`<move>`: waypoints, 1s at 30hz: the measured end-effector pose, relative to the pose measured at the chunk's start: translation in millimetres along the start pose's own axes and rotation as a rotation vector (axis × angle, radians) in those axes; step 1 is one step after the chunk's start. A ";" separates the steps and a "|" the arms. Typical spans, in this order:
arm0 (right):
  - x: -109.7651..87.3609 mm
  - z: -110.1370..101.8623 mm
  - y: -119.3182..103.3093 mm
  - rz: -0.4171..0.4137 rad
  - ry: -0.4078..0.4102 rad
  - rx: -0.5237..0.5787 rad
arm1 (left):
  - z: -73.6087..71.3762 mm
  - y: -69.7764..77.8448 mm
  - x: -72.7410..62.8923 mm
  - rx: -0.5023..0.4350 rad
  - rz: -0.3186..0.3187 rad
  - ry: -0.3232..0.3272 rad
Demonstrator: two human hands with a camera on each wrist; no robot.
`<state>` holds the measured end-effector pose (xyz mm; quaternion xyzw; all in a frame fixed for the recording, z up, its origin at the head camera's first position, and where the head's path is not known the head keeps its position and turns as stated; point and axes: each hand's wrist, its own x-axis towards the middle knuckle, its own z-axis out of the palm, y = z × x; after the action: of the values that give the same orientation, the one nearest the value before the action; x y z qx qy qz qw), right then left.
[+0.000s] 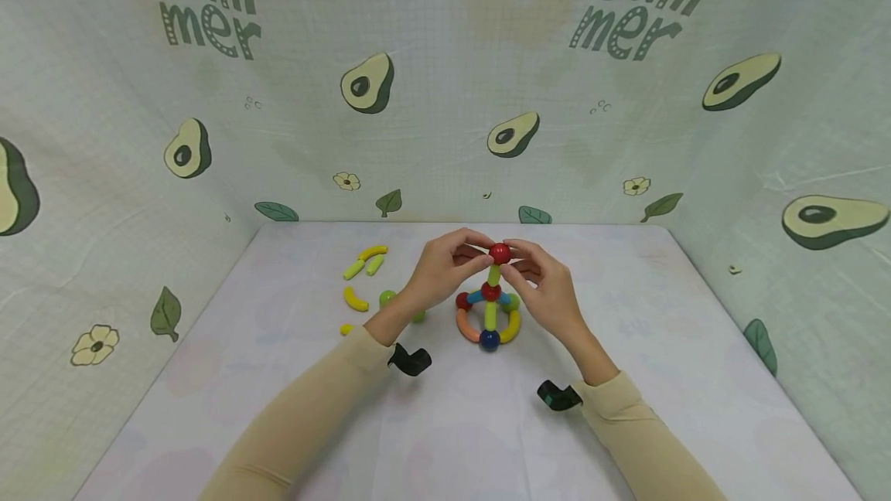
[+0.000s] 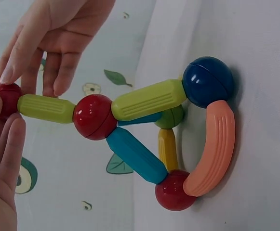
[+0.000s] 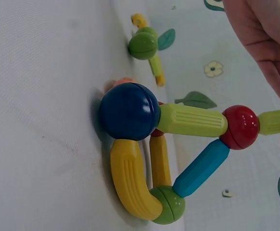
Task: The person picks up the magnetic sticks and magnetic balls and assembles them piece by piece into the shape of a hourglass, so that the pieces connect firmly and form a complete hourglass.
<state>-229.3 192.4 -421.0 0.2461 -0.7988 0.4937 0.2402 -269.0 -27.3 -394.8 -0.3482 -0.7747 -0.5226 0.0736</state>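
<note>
Head — left hand (image 1: 445, 265), rods (image 1: 356, 300), forearm (image 1: 391, 321) overlapping balls (image 1: 387, 297)

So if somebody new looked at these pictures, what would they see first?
Probably the red ball at the very top of the stick-and-ball tower, between the fingertips of the left hand and right hand. Next might be the big, shiny dark blue ball at the tower's base, nearest the person. Behind everything, avocado pictures and big "summer" words decorate the cloth.

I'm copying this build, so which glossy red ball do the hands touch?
The topmost red ball; the middle red ball and base red ball sit lower, untouched.
</note>
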 end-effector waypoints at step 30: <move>5.7 -29.8 10.9 0.031 -0.095 -0.029 | -121.0 -87.5 -32.2 0.413 -0.299 -0.004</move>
<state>-236.4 222.8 -412.8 0.2530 -0.8202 0.4734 0.1980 -329.1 -164.8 -423.0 -0.2087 -0.9080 -0.3576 0.0635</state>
